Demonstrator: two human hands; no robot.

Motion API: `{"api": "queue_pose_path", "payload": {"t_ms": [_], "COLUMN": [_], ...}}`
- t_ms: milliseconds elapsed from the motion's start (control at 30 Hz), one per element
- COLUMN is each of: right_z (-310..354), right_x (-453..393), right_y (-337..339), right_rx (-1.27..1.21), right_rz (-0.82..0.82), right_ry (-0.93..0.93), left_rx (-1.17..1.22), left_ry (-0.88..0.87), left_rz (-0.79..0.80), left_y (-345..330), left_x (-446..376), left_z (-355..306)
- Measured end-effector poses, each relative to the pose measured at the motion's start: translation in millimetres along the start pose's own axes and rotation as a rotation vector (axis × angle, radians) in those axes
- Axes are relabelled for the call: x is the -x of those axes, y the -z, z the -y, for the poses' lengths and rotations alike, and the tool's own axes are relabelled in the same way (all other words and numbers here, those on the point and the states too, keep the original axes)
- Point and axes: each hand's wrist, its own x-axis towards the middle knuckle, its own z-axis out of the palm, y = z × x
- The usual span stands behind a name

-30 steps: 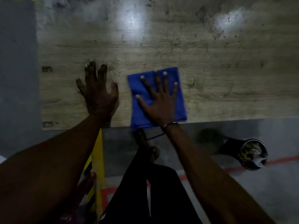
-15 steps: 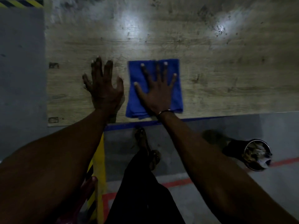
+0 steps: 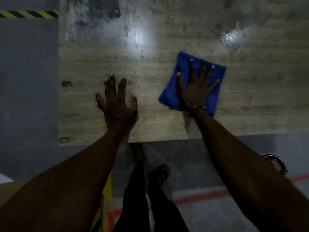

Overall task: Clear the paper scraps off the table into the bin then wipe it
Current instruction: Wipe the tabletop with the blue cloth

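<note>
The right hand (image 3: pixel 195 91) presses flat, fingers spread, on the folded blue cloth (image 3: pixel 212 72) atop the worn wooden surface (image 3: pixel 158 124); the left hand (image 3: pixel 117 104) rests open beside. The unpinched cloth could bunch or slip. The round bin (image 3: pixel 277 163) peeks behind the forearm

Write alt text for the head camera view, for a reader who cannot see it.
Seen from above, a person's right hand presses flat on a folded blue cloth on a worn wooden table, while the left hand rests spread on the bare wood beside it. Below the table edge, a bin shows partly behind the right forearm.
</note>
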Motion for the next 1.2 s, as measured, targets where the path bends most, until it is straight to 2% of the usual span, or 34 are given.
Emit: {"api": "queue_pose_path", "payload": {"t_ms": [133,200,267,400,533,600,667,733,800,867,1033,1133,1200], "right_z": [43.4,37.2,23.2,1.8,24.3,43.6,52.8,47.9,31.9,16.3,-1.6,20.3,50.8], "right_x": [44.6,42.6,24.8,-31.9,-54.8,-40.7,-12.8,7.1,10.2,-7.6,-99.5,-144.4,-149.2], "right_y": [-10.6,-7.7,-3.8,5.7,-0.1,-6.5,-8.3,-5.2,0.1,2.0,3.3,-0.7,-7.5], "right_rx": [-0.004,-0.005,-0.004,-0.042,-0.072,-0.038,0.008,0.006,-0.007,0.008,-0.011,-0.023,-0.015], "right_rz": [0.049,0.084,0.073,0.071,0.044,0.032,0.035,0.078,0.101,0.087,0.016,-0.023,-0.043], "right_ry": [0.428,0.514,0.448,0.179,-0.002,0.04,0.21,0.348,0.379,0.325,0.042,-0.118,-0.098], "left_rx": [-0.013,-0.018,-0.024,-0.019,-0.012,-0.016,0.0,0.019,0.035,0.019,0.029,-0.009,-0.032], "left_ry": [0.0,0.004,-0.004,-0.063,-0.221,-0.257,-0.241,-0.197,-0.157,-0.128,-0.095,-0.087,-0.087], "left_rz": [0.044,0.049,0.056,0.067,0.102,0.103,0.108,0.112,0.102,0.067,0.042,0.025,0.025], "left_y": [3.4,2.1,-3.1,-10.9,-16.0,-20.2,-23.5,-28.0,-31.4,-32.7,-29.2,-31.4,-31.3], "left_x": [0.5,-0.7,-0.1,0.0,-49.0,-96.0,-144.5,-183.1,-201.4,-203.5,-199.2,-198.9,-198.4], "left_z": [-1.6,-1.3,-0.6,5.3,0.9,-7.6,-18.5,-29.6,-38.1,-43.7,-48.1,-49.6,-50.2]}}
